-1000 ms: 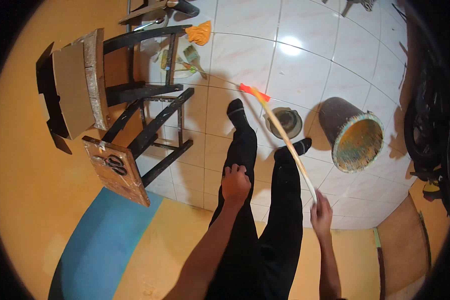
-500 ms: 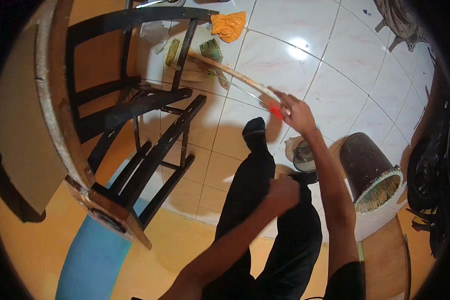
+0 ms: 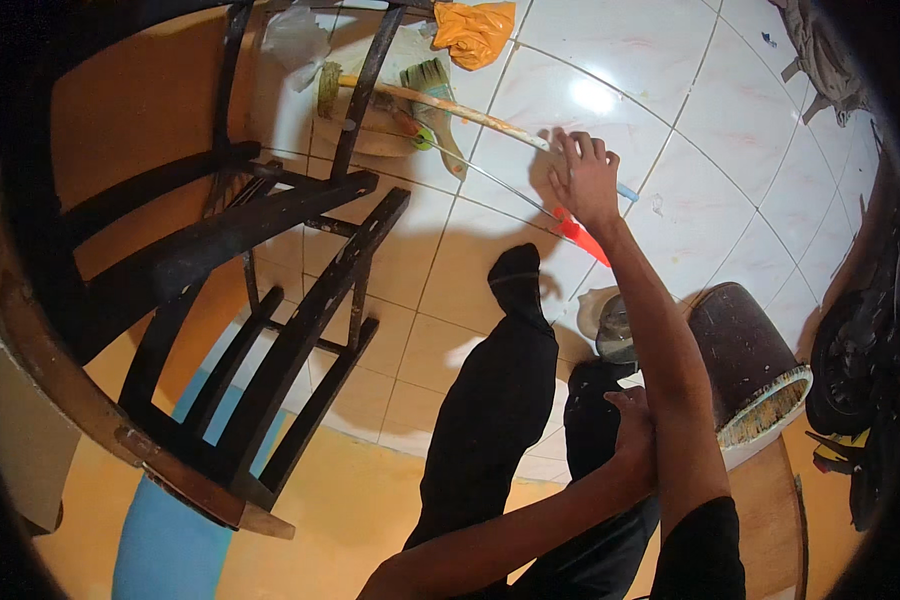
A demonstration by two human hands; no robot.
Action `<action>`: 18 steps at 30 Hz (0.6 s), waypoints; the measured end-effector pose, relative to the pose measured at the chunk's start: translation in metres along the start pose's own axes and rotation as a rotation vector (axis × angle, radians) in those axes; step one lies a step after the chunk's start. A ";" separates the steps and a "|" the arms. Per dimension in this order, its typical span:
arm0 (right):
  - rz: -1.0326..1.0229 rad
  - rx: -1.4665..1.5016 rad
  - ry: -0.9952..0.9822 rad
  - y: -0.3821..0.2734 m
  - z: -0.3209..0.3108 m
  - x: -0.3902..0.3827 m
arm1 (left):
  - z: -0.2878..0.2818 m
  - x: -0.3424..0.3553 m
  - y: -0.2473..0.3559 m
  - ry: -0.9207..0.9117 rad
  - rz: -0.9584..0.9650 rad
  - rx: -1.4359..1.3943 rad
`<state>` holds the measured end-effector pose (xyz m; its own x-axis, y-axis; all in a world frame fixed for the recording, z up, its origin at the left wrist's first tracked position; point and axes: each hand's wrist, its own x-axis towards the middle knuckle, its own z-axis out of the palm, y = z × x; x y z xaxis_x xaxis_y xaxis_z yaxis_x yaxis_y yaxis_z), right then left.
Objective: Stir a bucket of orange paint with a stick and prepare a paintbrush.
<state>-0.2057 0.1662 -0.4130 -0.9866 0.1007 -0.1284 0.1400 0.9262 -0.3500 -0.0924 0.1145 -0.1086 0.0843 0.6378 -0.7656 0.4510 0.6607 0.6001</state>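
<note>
My right hand [image 3: 585,180] is open, fingers spread just over a long thin stick [image 3: 470,112] lying on the tiles. The stick has a yellowish far end and a light blue near end. Beside it lies a thin metal rod [image 3: 505,180] with a red handle [image 3: 580,236], close to my right wrist. A flat paintbrush [image 3: 446,130], greenish at the bristles, lies across under the stick near its far end. My left hand [image 3: 634,430] is behind my right forearm, with most of its fingers hidden.
Black wooden chair frames [image 3: 310,300] fill the left. An orange crumpled bag [image 3: 475,32] and a clear plastic bag [image 3: 298,45] lie at the back. At right, a dark paint-crusted bucket [image 3: 745,350] lies tipped near a transparent container [image 3: 615,335].
My right hand has moved up a little and its fingers have opened off the stick and red handle. My left hand has shifted right, behind my right forearm.
</note>
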 end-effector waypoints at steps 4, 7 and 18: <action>-0.122 0.111 0.002 -0.032 -0.010 0.010 | 0.024 0.015 0.019 -0.012 -0.067 0.043; -0.167 0.406 -0.055 -0.069 0.009 0.027 | 0.046 0.029 0.035 0.026 -0.130 0.119; 0.622 0.671 -0.310 -0.140 0.087 0.078 | 0.067 0.052 0.063 0.044 -0.175 0.238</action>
<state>-0.2946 0.0127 -0.4550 -0.6677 0.3139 -0.6750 0.7433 0.3301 -0.5819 0.0004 0.1630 -0.1265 -0.0491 0.5422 -0.8388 0.6516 0.6539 0.3845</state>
